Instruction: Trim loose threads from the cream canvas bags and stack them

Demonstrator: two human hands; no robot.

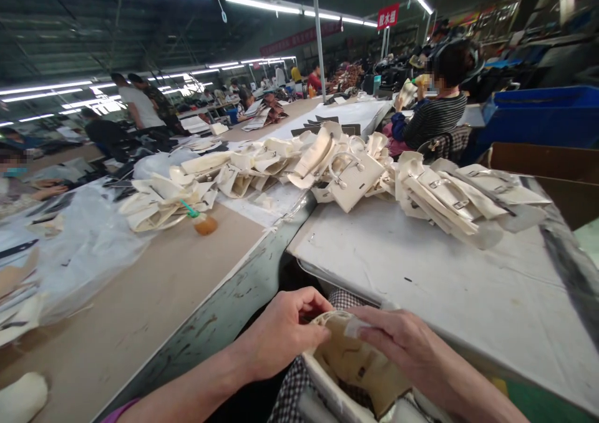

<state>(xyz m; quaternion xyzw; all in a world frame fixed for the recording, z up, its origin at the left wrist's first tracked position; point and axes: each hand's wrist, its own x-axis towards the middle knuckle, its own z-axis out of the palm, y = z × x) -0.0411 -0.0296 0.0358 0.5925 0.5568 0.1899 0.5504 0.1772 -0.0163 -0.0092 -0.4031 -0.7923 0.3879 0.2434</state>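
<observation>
- Bottom centre of the frame: both hands are on a cream bag (360, 364) with a tan lining, held low over a checked lap (287, 388), just below the edge of the white table (421, 267).
- Left hand (281, 335): fingers curled in tight, pinching the bag's rim on its left side.
- Right hand (405, 345): fingers mostly straight, laid over the open top. One fingertip looks taped. The thumb's hidden, so I can't tell if it's actually gripping.
- Mid frame: a big pile of bags (346, 173) in the same cream, sprawled across both tables.
- Left of that: a small orange bottle (204, 223) on the brown table (140, 304), with a plastic sheet (84, 242) further left.
- Upper right: a person in stripes (435, 116), seated beside a blue bin (543, 114).
</observation>
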